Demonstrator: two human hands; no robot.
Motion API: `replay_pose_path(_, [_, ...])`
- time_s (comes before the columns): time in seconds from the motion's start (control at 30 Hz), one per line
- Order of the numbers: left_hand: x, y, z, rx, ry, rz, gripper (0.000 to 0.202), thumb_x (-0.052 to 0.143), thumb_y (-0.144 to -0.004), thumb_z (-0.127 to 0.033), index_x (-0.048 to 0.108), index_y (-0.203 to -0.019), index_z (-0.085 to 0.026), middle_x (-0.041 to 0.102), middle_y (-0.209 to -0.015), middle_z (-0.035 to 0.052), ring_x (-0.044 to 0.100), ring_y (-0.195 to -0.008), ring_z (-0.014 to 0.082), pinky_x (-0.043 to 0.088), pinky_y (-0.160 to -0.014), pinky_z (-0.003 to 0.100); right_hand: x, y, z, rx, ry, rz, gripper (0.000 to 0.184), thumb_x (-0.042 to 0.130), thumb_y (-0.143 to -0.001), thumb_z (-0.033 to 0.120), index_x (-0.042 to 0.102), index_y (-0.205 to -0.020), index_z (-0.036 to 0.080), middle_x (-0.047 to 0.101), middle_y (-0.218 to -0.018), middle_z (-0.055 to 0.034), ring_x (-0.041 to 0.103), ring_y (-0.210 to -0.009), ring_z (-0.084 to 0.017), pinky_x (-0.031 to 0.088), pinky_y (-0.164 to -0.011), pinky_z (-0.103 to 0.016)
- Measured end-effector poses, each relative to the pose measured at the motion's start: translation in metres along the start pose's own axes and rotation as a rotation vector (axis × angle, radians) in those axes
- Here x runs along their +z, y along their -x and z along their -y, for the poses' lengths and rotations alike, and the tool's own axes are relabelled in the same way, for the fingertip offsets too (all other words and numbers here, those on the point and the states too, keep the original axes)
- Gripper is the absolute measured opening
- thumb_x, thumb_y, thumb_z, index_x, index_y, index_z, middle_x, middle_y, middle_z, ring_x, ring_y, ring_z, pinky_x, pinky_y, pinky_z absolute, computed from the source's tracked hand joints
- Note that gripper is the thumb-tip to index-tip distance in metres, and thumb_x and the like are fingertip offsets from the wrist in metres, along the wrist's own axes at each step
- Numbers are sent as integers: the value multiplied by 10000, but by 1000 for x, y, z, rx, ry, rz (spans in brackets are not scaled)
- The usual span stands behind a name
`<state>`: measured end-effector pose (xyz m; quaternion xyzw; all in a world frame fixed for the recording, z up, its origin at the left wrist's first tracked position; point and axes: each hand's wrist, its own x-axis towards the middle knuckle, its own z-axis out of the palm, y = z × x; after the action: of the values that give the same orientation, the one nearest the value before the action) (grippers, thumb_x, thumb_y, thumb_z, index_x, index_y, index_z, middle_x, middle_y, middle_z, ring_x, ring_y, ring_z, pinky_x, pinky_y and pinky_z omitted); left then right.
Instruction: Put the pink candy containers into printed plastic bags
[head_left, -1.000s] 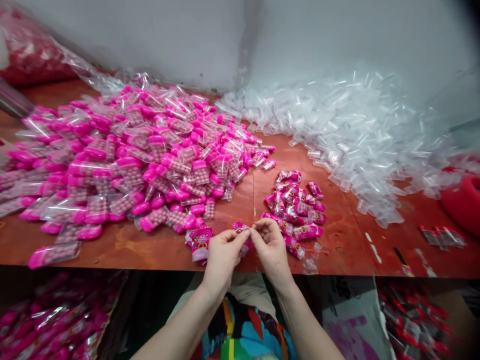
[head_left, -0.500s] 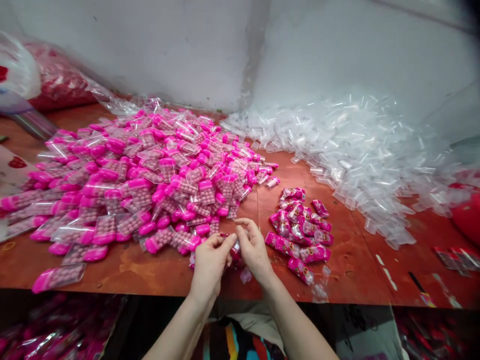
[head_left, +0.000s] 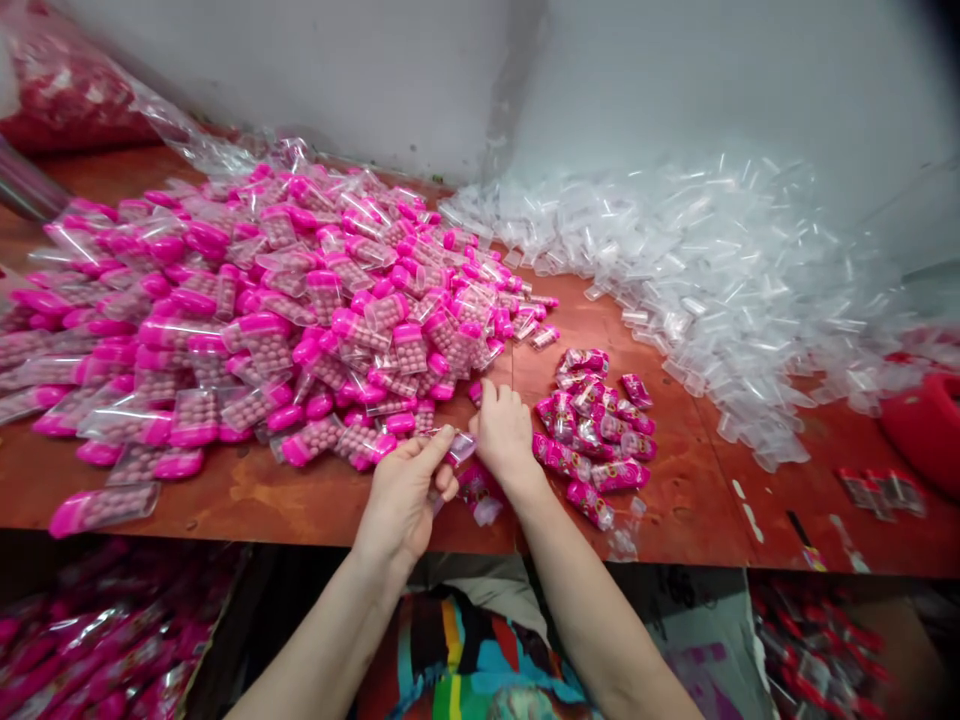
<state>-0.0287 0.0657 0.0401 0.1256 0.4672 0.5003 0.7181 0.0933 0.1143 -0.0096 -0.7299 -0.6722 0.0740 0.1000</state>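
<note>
My left hand (head_left: 409,485) is closed, with thumb and fingers pinching a small clear-and-pink plastic wrapper (head_left: 459,447) that points right. My right hand (head_left: 508,425) sits just beyond it, knuckles up and fingers curled; a pink cap (head_left: 475,393) shows against its fingertips, but what lies inside the grip is hidden. Under the hands a printed pink wrapper (head_left: 480,490) rests near the table edge. Left of them spreads a large heap of clear candy containers (head_left: 262,345) with pink caps and pink balls inside. Pink wrapped packs (head_left: 592,430) lie in a small pile right of my right hand.
Empty clear plastic containers (head_left: 697,270) are heaped along the wall at the right. A red object (head_left: 922,420) and small dark-red packs (head_left: 881,493) are near the right end of the wooden table (head_left: 690,510). A red-filled bag (head_left: 67,85) stands back left. Pink packages (head_left: 112,640) fill the space below.
My hands have parted slightly; the right has moved forward and its fingers have curled, while the left keeps its pinch. The view has tipped down, showing more below the table.
</note>
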Motion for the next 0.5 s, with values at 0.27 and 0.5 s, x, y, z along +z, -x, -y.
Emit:
replay_pose_path(0.27, [9,10,18,-47,35,33,367,848,-607,-317,526,-646,-144,406,-496,-96,347,-374,25,264,-340,173,-11,40,-25,-101,-102,-20,392,448,-841,104,559,-1217,96,621,-1033,-162,553,-959,-271,449,-844,-383])
replay_pose_path(0.5, [15,14,38,-63,60,52,331,813,-657,-299,514,-653,-157,470,-505,-73,370,-374,37,290,-359,186,-32,96,-54,325,-1458,161,225,496,-871,298,567,-1056,192,604,-756,2,559,-561,-133,437,-484,-237])
